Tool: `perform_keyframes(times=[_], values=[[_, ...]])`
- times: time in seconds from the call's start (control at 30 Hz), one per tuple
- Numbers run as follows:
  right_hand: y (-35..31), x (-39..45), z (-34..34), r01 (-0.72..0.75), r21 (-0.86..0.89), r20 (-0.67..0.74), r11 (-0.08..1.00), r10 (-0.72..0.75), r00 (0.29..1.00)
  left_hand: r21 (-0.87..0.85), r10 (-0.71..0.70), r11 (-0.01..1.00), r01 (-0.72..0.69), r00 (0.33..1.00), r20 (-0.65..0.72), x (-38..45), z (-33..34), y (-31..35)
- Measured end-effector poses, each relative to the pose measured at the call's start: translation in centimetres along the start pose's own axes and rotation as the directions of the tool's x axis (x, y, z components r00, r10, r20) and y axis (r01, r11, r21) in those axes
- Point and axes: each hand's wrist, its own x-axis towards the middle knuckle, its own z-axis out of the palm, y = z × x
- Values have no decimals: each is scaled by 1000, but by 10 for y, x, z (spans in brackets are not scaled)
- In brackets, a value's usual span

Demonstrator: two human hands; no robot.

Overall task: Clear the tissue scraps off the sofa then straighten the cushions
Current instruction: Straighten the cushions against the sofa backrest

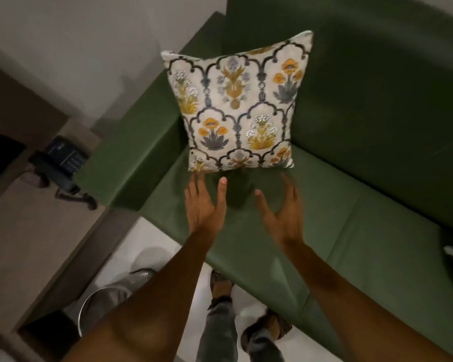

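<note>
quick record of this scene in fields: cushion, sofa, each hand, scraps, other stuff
cushion: floral cushion upright in the sofa corner, leaning on the backrest
sofa: green sofa
left hand: left hand open, fingertips at the cushion's lower left corner
right hand: right hand open, just below its lower right corner
scraps: none visible on the seat
other: telephone on the side table; metal bin on the floor

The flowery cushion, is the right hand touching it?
Apart. The head view shows green sofa seat between the right hand's open fingertips and the flowery cushion's bottom edge.
</note>
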Motion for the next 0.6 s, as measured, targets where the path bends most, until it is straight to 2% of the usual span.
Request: perform_keyframes(times=[0.2,0.37,0.43,0.53,0.6], values=[[-14,80,21,-58,177,-61,982,70,996,-250,-158,959,137,985,-66,86,23,17],[-31,144,50,-142,331,-54,933,168,984,-540,-203,832,129,976,-79,149,37,28],[-39,159,60,-157,344,-92,926,200,976,-555,-203,826,105,972,-118,160,47,28],[-42,156,72,-176,325,-152,929,234,960,-514,-269,837,187,959,-89,168,53,29],[-47,157,72,-181,363,-199,914,265,943,-547,-257,816,186,965,-57,169,57,33]])
